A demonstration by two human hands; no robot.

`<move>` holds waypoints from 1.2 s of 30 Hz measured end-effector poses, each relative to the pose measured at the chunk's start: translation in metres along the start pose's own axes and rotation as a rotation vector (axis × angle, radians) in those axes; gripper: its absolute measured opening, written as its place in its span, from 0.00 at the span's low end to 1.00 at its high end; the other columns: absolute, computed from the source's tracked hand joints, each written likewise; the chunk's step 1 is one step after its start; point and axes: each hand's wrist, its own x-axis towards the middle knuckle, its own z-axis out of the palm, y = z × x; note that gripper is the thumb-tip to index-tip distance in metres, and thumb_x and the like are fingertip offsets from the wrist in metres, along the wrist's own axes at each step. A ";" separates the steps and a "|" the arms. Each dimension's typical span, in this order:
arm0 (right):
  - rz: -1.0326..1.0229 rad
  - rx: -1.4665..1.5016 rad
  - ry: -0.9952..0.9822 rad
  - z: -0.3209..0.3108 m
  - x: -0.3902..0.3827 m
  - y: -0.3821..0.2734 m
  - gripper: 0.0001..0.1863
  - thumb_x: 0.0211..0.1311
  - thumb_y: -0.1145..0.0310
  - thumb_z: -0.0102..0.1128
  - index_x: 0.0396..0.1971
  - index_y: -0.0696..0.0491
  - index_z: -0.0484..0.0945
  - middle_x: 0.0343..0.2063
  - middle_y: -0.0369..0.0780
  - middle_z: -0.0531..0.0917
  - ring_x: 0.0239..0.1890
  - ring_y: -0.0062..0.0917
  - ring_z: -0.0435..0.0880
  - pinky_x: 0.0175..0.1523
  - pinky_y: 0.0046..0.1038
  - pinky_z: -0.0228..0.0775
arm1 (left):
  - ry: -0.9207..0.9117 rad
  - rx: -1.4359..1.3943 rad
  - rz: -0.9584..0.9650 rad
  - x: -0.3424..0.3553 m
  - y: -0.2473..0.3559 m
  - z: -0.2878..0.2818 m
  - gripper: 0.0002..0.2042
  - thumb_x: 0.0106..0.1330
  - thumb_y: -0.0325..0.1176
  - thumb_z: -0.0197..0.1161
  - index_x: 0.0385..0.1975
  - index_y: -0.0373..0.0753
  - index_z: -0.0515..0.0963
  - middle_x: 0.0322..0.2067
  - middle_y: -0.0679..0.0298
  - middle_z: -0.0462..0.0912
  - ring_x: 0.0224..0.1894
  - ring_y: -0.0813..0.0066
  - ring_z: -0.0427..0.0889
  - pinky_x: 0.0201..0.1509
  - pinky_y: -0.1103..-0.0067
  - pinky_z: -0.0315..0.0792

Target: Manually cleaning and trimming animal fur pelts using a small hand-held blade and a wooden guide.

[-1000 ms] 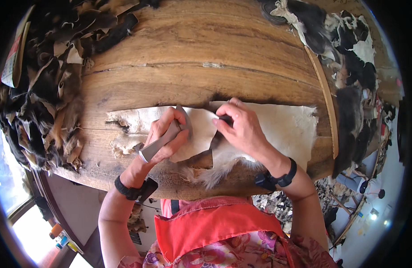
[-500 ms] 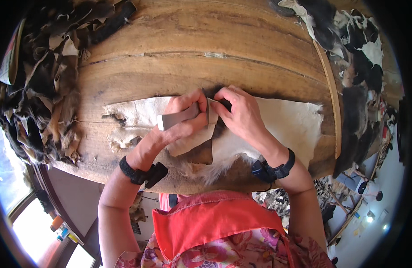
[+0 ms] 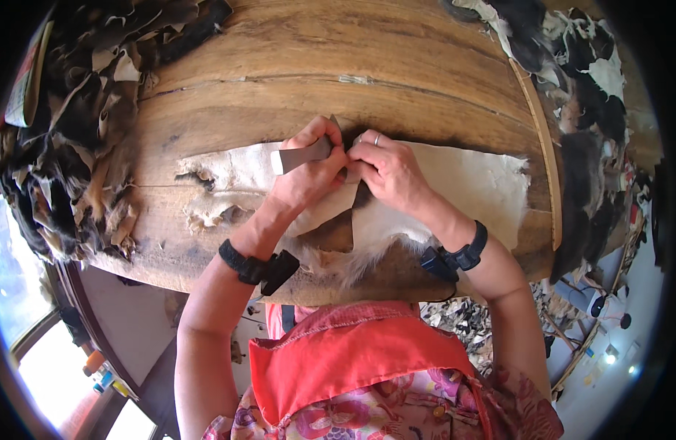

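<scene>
A flat, grey metal blade [image 3: 306, 155] with a whitish end is slanting in the left hand [image 3: 314, 176], above a ragged-ended cream hide piece [image 3: 239, 169] lying bare side up on the brown wooden table [image 3: 279, 103]. Rightward, a fur-fringed cream hide piece [image 3: 470, 180] is lying flat, a dark gap partly separating them.

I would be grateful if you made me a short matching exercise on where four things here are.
Things:
1. Grey tool
2. Pale hide
3. Wooden strip
4. Heap of brown and black fur scraps

Places:
A. Along the right side of the tabletop
B. At the tabletop's left
C. Held in the left hand
D. Under the right hand

Pairs: 1-C, 2-D, 3-A, 4-B
</scene>
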 end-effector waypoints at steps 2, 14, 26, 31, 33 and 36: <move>0.000 -0.039 0.041 0.000 0.001 0.003 0.05 0.56 0.76 0.65 0.31 0.53 0.79 0.30 0.39 0.79 0.30 0.38 0.82 0.34 0.36 0.74 | -0.005 0.029 0.048 0.002 0.003 0.000 0.12 0.43 0.27 0.72 0.27 0.41 0.76 0.37 0.64 0.73 0.37 0.67 0.78 0.38 0.72 0.76; 0.218 0.271 0.148 0.001 -0.012 -0.004 0.05 0.60 0.72 0.66 0.34 0.56 0.80 0.29 0.38 0.81 0.32 0.24 0.79 0.40 0.25 0.70 | -0.085 -0.072 -0.145 -0.026 0.032 0.001 0.04 0.53 0.28 0.64 0.27 0.38 0.76 0.24 0.59 0.79 0.30 0.70 0.81 0.36 0.71 0.75; 0.085 0.329 -0.231 -0.015 -0.095 -0.063 0.06 0.60 0.73 0.68 0.34 0.54 0.80 0.28 0.39 0.79 0.32 0.30 0.81 0.37 0.26 0.73 | 0.159 0.073 0.223 -0.044 0.004 0.023 0.08 0.51 0.24 0.65 0.28 0.38 0.73 0.30 0.57 0.78 0.33 0.59 0.80 0.38 0.69 0.74; 0.044 0.336 -0.331 -0.033 -0.144 -0.099 0.06 0.61 0.68 0.67 0.32 0.53 0.80 0.29 0.40 0.79 0.32 0.37 0.82 0.36 0.34 0.76 | 0.177 0.024 0.256 -0.045 0.005 0.029 0.07 0.49 0.21 0.63 0.27 0.39 0.74 0.27 0.58 0.77 0.31 0.56 0.80 0.36 0.68 0.75; 0.235 0.057 -0.508 -0.065 -0.161 -0.089 0.08 0.62 0.62 0.64 0.34 0.51 0.81 0.31 0.42 0.81 0.34 0.38 0.84 0.37 0.35 0.77 | 0.187 0.038 0.273 -0.042 0.001 0.021 0.07 0.50 0.22 0.63 0.27 0.39 0.74 0.28 0.58 0.77 0.30 0.57 0.80 0.35 0.69 0.75; 0.460 -0.375 -0.875 -0.122 -0.188 -0.099 0.14 0.60 0.57 0.66 0.38 0.51 0.83 0.34 0.43 0.83 0.37 0.37 0.85 0.39 0.35 0.77 | 0.026 -0.041 0.137 -0.045 0.023 0.006 0.04 0.55 0.24 0.61 0.29 0.39 0.75 0.27 0.60 0.81 0.29 0.65 0.82 0.34 0.72 0.75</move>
